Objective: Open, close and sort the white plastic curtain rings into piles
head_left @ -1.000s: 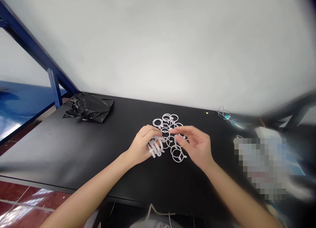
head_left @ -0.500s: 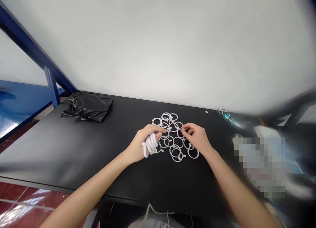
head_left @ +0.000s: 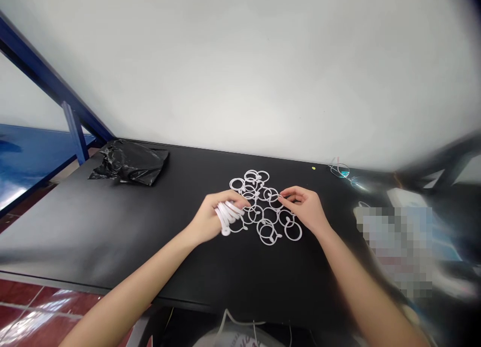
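My left hand is closed around a bunch of white curtain rings, stacked side by side between fingers and palm. Each ring is a thin hoop with a small tab or eyelet. Over the right part of the pile, my right hand pinches the edge of a single curtain ring between thumb and index finger. Between and below the hands, several loose white rings lie overlapping on the black table.
A crumpled black plastic bag lies at the table's back left. Toward the back right sits a clear, shiny wrapper. Blurred packages occupy the right side. A blue metal frame rises at left against the pale wall.
The bunch of rings in my left hand has tilted as the wrist turned. My right hand stays at nearly the same spot, pinching a ring. The view has shifted slightly.
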`<state>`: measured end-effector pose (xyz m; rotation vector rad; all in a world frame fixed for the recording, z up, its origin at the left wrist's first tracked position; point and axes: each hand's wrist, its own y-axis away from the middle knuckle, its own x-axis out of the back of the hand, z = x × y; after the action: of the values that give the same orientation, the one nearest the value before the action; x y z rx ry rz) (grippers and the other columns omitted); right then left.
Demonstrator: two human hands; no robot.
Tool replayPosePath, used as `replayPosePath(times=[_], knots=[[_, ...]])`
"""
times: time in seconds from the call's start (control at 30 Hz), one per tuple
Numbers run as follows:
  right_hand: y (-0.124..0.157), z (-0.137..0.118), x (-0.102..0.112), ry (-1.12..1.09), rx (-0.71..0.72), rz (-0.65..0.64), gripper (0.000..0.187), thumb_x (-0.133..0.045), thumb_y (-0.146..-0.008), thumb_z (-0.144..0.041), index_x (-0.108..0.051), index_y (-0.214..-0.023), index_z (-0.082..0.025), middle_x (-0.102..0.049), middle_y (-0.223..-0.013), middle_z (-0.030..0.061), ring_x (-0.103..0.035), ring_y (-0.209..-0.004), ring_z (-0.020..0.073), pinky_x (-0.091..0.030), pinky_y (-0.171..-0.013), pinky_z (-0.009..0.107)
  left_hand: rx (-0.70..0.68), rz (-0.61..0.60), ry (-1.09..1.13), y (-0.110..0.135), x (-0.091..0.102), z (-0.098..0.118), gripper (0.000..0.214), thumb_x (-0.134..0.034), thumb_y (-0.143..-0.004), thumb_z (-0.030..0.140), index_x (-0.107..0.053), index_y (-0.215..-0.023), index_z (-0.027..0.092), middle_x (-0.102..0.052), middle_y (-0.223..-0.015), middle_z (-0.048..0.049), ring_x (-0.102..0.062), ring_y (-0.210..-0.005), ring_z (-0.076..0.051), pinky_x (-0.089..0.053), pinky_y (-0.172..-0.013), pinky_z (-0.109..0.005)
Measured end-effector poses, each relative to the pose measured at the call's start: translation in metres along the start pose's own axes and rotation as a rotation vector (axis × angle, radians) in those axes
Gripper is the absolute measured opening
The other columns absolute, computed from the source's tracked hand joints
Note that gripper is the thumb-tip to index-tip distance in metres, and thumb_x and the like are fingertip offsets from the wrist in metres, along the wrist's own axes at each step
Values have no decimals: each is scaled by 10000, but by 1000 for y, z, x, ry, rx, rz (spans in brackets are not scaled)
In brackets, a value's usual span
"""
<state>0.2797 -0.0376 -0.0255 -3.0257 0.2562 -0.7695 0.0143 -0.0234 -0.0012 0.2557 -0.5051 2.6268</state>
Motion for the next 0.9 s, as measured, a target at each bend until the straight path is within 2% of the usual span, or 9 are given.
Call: replayPosePath(times=[0.2, 0.37, 0.5, 0.63, 0.77, 0.83, 0.9], knots=[[0, 0, 1, -113, -11, -1, 322, -789, -674, -428, -695, -776, -137, -693, -664, 69, -623, -564, 172, -453, -443, 254, -28, 4, 10, -2, -1, 2, 174, -631, -882, 306, -718, -851, 158, -727, -949, -95, -664, -927, -217, -530, -825, -342], [3, -6, -1, -212, 65, 132, 218, -790, -703, -335, -705, -789, -154, -633, -625, 20, -544, -533, 120, -405, -427, 229, -16, 30, -20, -6, 4, -4, 228, -590, -910, 329, -723, -833, 160, -729, -968, -98, -669, -933, -220, -527, -832, -356], [5, -13, -5, -324, 117, 206, 168, -797, -702, -284, -702, -777, -169, -617, -636, 5, -514, -523, 102, -387, -419, 220, -93, 13, -81, -6, 2, -6, 179, -616, -895, 304, -717, -845, 164, -717, -962, -96, -655, -952, -222, -514, -866, -369], [11, -21, -10, -457, 69, 107, 187, -824, -675, -269, -698, -775, -174, -611, -608, -15, -493, -473, 80, -400, -417, 215, -150, -6, -179, -3, -5, -4, 164, -582, -921, 283, -679, -997, 174, -678, -1076, -100, -622, -1032, -210, -491, -927, -374], [27, -33, -24, -554, 75, -23, 200, -833, -662, -271, -691, -766, -176, -622, -624, -12, -541, -510, 96, -444, -424, 213, -240, -17, -404, 2, -12, -9, 412, -609, -903, 313, -522, -1287, 189, -579, -1269, -131, -535, -1175, -244, -439, -1001, -430], [38, -39, -32, -561, 86, -109, 199, -833, -664, -260, -700, -786, -177, -644, -658, 0, -591, -561, 118, -472, -441, 217, -286, -8, -461, 5, -15, -13, 531, -631, -887, 335, -439, -1362, 198, -533, -1329, -144, -501, -1219, -260, -424, -1017, -444], [47, -44, -38, -582, 84, -214, 208, -829, -670, -253, -715, -827, -179, -694, -747, 30, -647, -643, 148, -508, -476, 231, -335, -13, -492, 7, -16, -15, 538, -612, -900, 330, -407, -1382, 207, -521, -1344, -150, -496, -1230, -264, -420, -1016, -448]])
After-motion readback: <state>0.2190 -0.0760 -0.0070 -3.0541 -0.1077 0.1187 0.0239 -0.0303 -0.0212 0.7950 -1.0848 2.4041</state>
